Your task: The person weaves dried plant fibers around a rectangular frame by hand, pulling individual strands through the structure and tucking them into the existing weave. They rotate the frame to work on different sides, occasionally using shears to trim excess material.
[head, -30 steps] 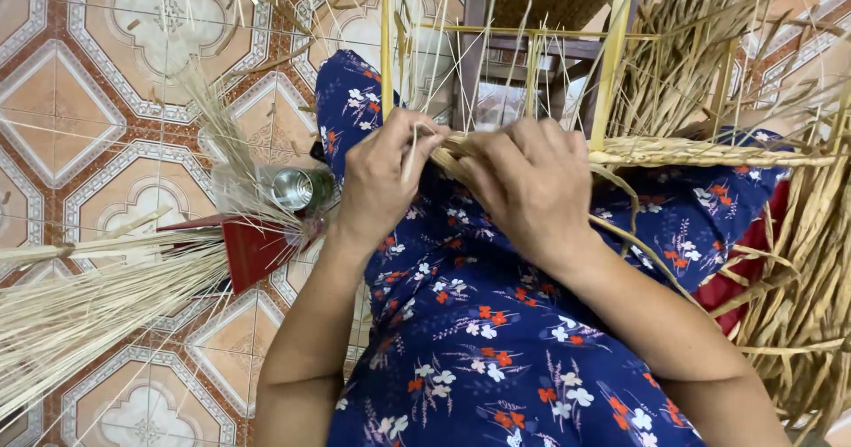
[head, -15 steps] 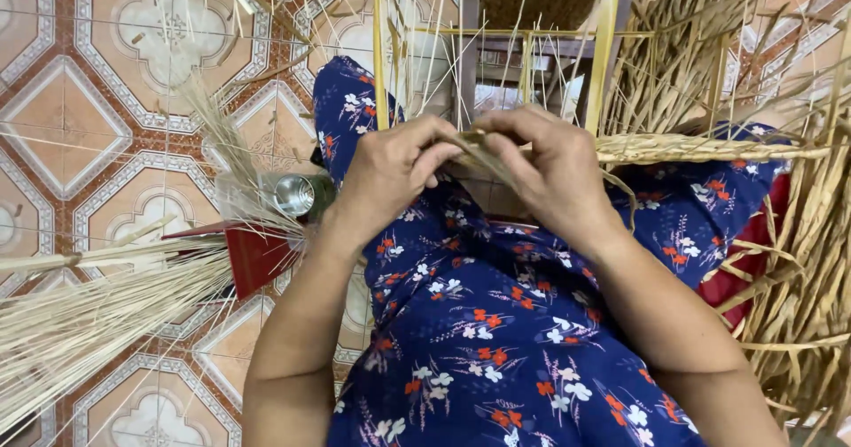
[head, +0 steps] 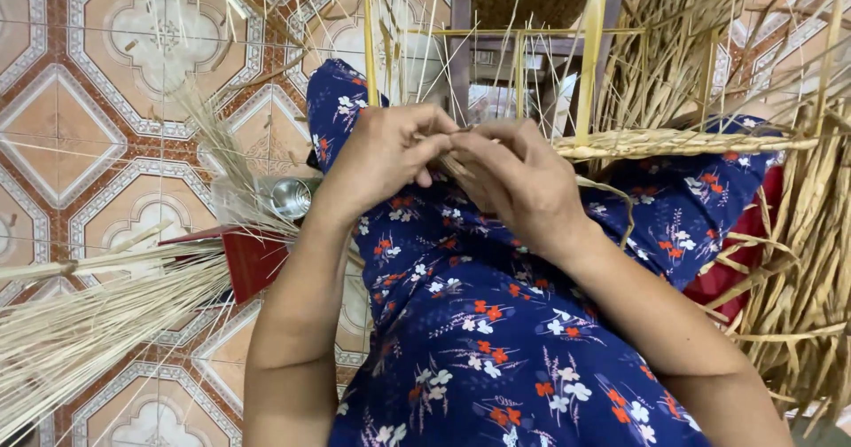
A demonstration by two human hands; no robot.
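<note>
Straw-coloured braid (head: 683, 143), thick and tight, runs from centre toward 3 o'clock over the flowered lap. Left hand (head: 386, 159) and right hand (head: 519, 176) pinch its end; both have shifted slightly toward 9 o'clock since earlier.

Bright, even daylight, soft and without hard shadows. Faint shade under the hands (head: 461, 176) on the dress (head: 496, 323). Small glint on the metal can (head: 291, 199). Sharp at centre; straight lines bowed toward the edges.
</note>
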